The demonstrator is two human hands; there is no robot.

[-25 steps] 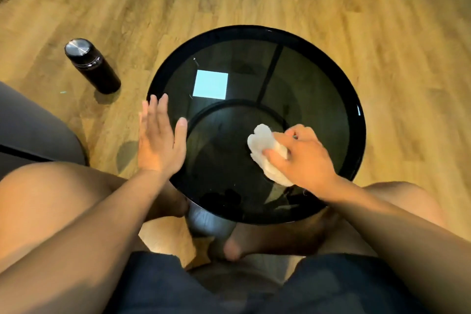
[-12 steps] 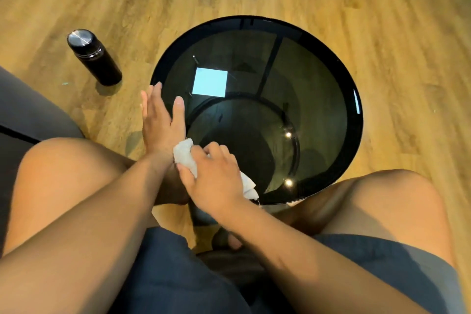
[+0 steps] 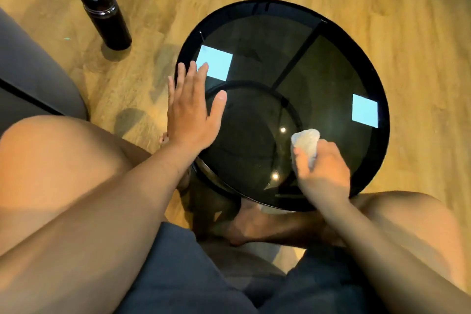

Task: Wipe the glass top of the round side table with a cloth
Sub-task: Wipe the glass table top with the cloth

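Cloth point(image 3: 307, 141) clamped in right hand point(image 3: 323, 176), left hand point(image 3: 190, 112) fingers point(image 3: 201, 74) apart, seemingly on glass top point(image 3: 318, 79), capped bottle point(image 3: 107, 18)

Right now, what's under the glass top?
Through the glass top: a lower ring, a frame bar, a bare foot by the near rim. The left hand, right hand and cloth hide patches.
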